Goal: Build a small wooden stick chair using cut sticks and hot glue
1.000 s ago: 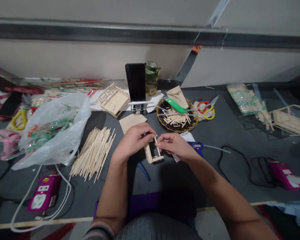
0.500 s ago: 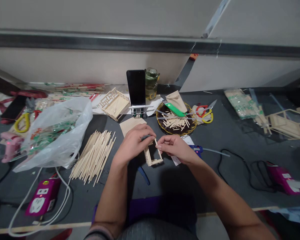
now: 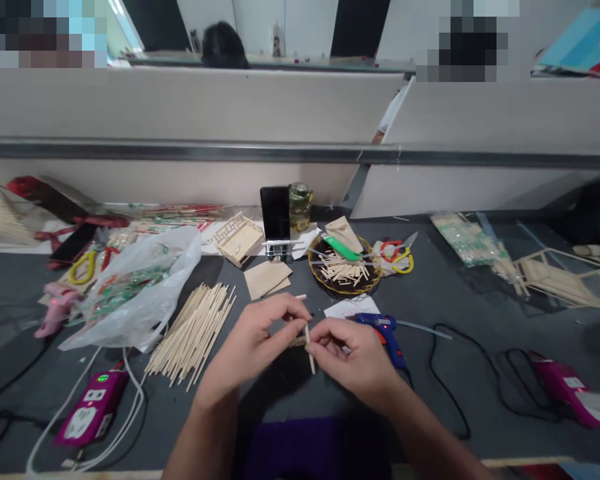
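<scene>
Between my hands is a small frame of wooden sticks, turned so that mostly one pale stick shows. My left hand is closed, with thumb and fingertips at the frame's upper end. From the other side my right hand pinches the same frame with thumb and forefinger. The fingers hide much of it. Just right of my right hand lies a blue glue gun on the dark table. A bundle of loose wooden sticks lies left of my left hand.
Behind my hands stand a phone on a holder and a basket with short sticks and a green cutter. A plastic bag and a pink power strip lie left. Scissors and cables are right.
The view has tipped upward, showing more beyond the partition. My hands have turned the stick frame from an open rectangle to nearly edge-on. More of the glue gun shows.
</scene>
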{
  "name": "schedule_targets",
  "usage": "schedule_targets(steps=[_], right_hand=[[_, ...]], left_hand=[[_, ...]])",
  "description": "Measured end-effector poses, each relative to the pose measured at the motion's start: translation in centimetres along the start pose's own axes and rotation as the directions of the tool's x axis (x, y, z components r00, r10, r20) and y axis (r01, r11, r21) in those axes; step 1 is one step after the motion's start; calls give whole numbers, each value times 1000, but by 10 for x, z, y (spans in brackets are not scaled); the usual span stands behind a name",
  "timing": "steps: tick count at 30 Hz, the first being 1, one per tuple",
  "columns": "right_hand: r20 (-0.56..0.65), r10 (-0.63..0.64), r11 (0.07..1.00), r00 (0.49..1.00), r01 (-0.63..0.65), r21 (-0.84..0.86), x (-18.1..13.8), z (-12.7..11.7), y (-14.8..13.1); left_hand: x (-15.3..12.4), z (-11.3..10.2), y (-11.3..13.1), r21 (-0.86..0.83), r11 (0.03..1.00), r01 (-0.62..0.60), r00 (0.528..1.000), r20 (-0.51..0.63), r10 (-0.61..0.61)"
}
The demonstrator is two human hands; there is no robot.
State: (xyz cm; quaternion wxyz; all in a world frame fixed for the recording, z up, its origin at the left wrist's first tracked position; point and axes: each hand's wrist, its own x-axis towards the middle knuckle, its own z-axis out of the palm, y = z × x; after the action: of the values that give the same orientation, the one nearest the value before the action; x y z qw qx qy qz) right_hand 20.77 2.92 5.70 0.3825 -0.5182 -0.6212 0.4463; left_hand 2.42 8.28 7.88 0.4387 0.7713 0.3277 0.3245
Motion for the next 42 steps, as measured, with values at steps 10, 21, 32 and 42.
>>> schedule_targets(steps=[10,21,32,42], right_hand=[[-116,-405,883,907,355,-309,-27,34,4],[14,-388,916,922,387,-105,-25,15,-1],[22,-428,855,904,412,-316,-76,20,17],[156,-176,693,972,235,-681,-70,94,74]], left_hand=[[-44,18,4,-169,947,273,937,-177,-301],[-60,41,-3,-717,646,262,917,-25,-399],[-95,50,14,-5,959,284,959,19,-283],[-138,46,-37,-573,701,424,722,-253,-644]])
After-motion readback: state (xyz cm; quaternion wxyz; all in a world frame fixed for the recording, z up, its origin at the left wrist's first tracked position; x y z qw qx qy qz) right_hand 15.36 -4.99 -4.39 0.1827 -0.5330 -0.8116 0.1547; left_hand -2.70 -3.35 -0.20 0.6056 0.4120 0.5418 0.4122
